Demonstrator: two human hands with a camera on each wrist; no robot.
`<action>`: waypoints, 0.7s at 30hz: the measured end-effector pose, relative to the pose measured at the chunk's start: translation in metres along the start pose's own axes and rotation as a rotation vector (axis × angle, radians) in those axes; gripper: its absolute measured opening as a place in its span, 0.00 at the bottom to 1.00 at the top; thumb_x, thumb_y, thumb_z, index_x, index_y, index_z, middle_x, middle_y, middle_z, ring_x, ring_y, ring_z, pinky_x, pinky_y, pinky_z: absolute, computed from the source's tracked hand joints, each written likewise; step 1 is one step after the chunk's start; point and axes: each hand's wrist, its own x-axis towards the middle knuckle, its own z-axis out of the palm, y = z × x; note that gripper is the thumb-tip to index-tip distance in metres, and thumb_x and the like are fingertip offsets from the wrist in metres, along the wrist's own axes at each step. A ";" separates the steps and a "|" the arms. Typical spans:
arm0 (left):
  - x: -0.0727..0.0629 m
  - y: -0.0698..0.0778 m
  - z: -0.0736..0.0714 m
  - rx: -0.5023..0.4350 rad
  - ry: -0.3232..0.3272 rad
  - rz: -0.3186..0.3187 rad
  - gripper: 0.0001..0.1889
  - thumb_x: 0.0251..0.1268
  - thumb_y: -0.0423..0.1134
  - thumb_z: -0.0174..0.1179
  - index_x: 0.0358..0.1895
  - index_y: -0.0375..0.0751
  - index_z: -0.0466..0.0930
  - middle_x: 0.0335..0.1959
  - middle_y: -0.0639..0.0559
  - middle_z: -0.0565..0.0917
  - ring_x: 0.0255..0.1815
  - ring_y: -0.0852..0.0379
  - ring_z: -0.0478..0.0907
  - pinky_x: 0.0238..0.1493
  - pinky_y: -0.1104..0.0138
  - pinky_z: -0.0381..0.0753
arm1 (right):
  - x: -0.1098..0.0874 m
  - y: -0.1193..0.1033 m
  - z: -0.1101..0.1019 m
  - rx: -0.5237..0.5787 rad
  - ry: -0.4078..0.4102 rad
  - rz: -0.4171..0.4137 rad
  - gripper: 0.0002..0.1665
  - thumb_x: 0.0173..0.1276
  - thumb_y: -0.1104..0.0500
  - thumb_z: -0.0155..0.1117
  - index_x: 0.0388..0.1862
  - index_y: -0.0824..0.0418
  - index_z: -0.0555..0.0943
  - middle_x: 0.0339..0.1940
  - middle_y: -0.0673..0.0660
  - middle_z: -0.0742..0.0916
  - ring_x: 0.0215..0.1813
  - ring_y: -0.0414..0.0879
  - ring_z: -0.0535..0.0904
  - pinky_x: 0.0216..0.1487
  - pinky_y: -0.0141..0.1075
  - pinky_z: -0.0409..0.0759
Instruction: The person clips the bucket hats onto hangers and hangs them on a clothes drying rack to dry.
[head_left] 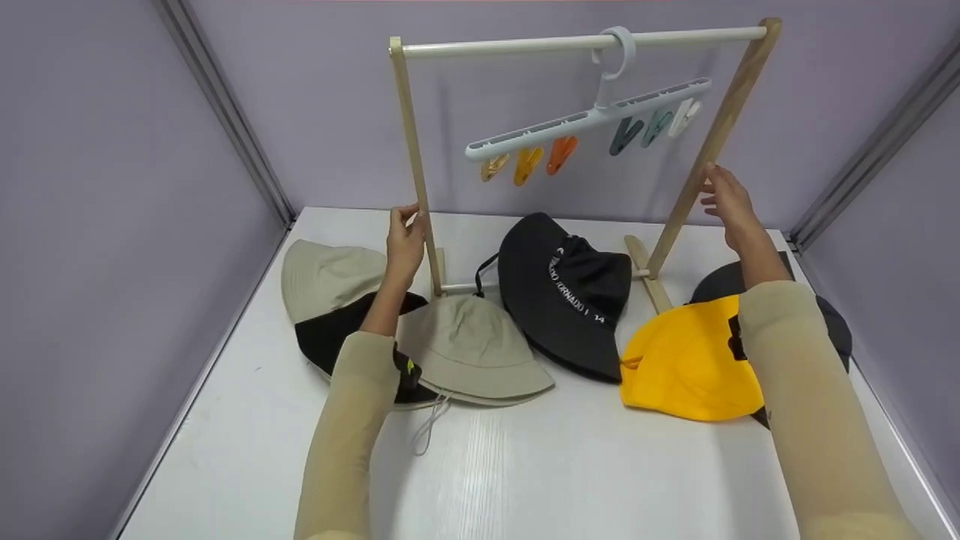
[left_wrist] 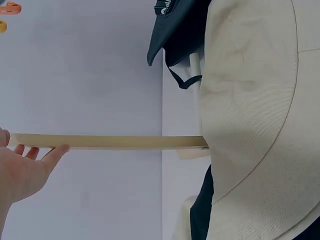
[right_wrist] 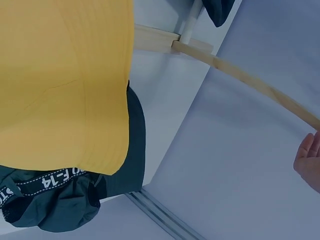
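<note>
A wooden drying rack (head_left: 411,127) with a white top bar stands on the table. My left hand (head_left: 405,244) holds its left post (left_wrist: 115,142) partway up, fingertips on the wood. On the other side, my right hand (head_left: 729,199) has its fingers at the right post (head_left: 701,165), loosely bent; the frame edge cuts that hand off in the right wrist view. From the bar hangs a light-blue clip hanger (head_left: 592,118), tilted, with several coloured clips (head_left: 528,165). A black bucket hat (head_left: 559,300) lies at the rack's base.
Beige bucket hats (head_left: 472,349) (head_left: 330,274) and a black one (head_left: 337,334) lie under my left arm. A yellow hat (head_left: 686,364) lies over dark hats (head_left: 720,281) on the right, partly hidden by my sleeve. Purple-grey panels (head_left: 112,225) enclose the white table (head_left: 480,480).
</note>
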 end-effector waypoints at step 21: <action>0.025 0.006 0.005 0.315 0.019 -0.119 0.24 0.75 0.47 0.38 0.67 0.37 0.61 0.62 0.41 0.66 0.62 0.47 0.62 0.59 0.60 0.61 | 0.008 0.014 -0.005 0.024 0.074 -0.171 0.34 0.74 0.43 0.35 0.68 0.65 0.59 0.54 0.58 0.70 0.60 0.49 0.62 0.61 0.40 0.60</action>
